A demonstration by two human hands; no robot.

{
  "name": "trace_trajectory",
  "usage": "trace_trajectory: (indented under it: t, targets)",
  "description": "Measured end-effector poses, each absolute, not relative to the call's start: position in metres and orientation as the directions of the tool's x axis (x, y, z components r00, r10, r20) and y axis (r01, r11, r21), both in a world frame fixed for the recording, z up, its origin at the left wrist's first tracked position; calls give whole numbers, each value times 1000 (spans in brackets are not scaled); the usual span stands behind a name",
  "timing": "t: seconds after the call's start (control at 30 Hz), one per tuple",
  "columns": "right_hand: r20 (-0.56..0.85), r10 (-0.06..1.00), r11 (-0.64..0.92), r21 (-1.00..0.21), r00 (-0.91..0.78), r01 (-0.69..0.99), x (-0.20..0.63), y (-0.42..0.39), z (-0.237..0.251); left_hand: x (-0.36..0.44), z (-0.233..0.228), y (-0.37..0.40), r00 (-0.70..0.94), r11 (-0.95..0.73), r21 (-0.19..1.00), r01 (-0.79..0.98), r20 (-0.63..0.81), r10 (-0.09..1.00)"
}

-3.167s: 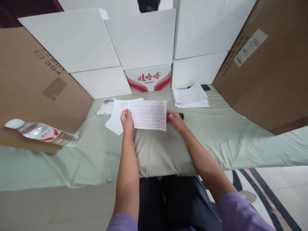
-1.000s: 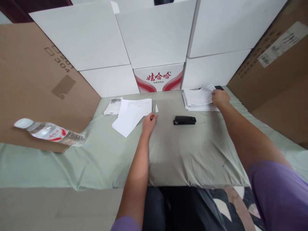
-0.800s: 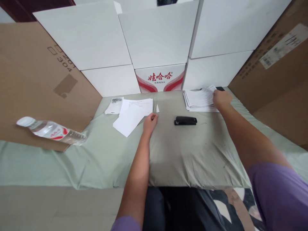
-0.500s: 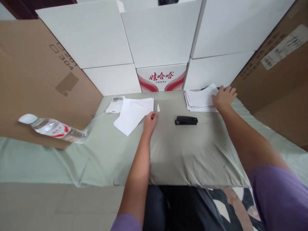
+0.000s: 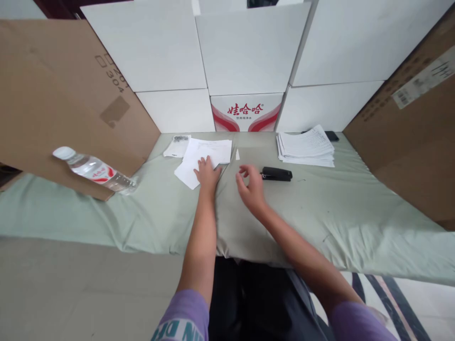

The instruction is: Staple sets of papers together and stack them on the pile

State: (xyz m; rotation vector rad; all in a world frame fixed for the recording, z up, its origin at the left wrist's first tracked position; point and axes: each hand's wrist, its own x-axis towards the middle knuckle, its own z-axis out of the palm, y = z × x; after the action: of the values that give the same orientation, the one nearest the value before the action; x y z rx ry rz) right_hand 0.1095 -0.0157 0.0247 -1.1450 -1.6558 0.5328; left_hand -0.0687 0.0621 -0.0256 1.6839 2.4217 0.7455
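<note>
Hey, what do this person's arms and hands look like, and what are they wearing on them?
Both forearms are bare. The left hand and right hand wear no gloves, rings or watch that show. Short purple sleeves end near the elbows; the left one carries pale printed lettering, cut off by the frame.

Your table point(image 5: 320, 208) has a green cloth. On it: loose sheets point(image 5: 206, 154) at eleven o'clock, stapler point(image 5: 276, 174) and paper stack point(image 5: 305, 147) at one, bottle point(image 5: 94, 170) at nine.

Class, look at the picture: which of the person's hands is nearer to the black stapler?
Right. The right hand hovers open just left of the black stapler; the left hand rests farther left on the loose white sheets.
</note>
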Motion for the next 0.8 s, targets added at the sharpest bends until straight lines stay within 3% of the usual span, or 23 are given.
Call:
trace_trajectory:
  t: [0.1,0.33,0.47,0.6,0.7,0.8]
  targets:
    - [393,919,384,-877,-26,289,91,-8,3,-66,-23,61,-356,247,417,875,206,912]
    - [232,971,216,-951,51,220,100,8,-29,-69,-12,63,-433,296,428,854,271,860]
    - [227,972,210,-955,60,211,101,12,-32,-75,-10,62,-541,344,507,791,314,780]
    - [229,972,214,-956,53,200,100,14,-34,-77,-8,59,-577,265,628,732,365,731]
    - [220,974,207,-960,48,191,100,14,-35,-77,-7,56,-503,196,609,769,386,774]
    - [210,977,198,-961,40,195,101,14,-33,-76,-10,55,-394,222,484,847,288,873]
